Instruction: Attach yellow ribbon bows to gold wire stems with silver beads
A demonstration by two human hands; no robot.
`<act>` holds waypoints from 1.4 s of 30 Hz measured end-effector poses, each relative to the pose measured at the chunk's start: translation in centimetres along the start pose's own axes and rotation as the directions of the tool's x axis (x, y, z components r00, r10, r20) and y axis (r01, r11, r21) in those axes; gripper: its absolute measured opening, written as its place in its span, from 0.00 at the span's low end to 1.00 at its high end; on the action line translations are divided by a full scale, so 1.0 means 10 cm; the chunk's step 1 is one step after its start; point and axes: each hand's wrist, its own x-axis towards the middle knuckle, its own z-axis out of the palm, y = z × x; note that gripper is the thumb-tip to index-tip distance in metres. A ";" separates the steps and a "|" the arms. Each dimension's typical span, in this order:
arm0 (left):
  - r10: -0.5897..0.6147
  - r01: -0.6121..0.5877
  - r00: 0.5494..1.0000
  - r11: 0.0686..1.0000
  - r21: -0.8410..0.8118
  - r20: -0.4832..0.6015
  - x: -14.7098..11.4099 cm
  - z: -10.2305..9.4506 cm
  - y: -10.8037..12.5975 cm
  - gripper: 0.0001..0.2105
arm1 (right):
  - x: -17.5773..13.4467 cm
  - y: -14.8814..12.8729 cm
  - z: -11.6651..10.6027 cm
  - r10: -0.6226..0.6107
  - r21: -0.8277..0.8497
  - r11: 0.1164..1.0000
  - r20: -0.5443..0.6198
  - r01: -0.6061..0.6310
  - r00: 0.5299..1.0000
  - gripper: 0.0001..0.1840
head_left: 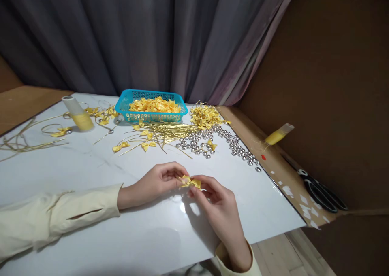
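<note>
Head cam: yel bow (194,183), shiny, partly hid by L hand (161,181)

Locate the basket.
In the head view, the basket stands left of centre at the far edge of the table, before the curtain, with the bow pile just to its right.

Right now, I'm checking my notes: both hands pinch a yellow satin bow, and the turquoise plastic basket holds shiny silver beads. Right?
Not quite: in the head view, the turquoise plastic basket holds yellow ribbon pieces; the silver beads lie on the white table. The left hand and right hand do pinch the yellow satin bow.
</note>
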 end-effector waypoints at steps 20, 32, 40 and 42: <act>-0.014 0.013 0.994 1.000 0.005 0.105 0.00 -0.05 0.02 0.05 | -0.02 -0.01 -0.01 0.033 0.159 0.987 0.009 -0.034 0.999 0.04; -0.072 0.080 0.993 0.993 -0.091 0.090 0.03 -0.08 0.04 0.06 | -0.04 0.03 -0.02 -0.133 -0.028 0.991 0.012 0.133 0.991 0.06; -0.074 0.084 0.989 0.993 -0.077 0.128 0.03 -0.09 0.03 0.07 | -0.05 0.03 -0.02 -0.146 -0.035 0.989 0.011 0.146 0.989 0.07; -0.067 0.077 0.988 0.994 -0.071 0.139 0.03 -0.10 0.02 0.07 | -0.05 0.03 -0.02 -0.137 -0.028 0.990 0.009 0.137 0.991 0.07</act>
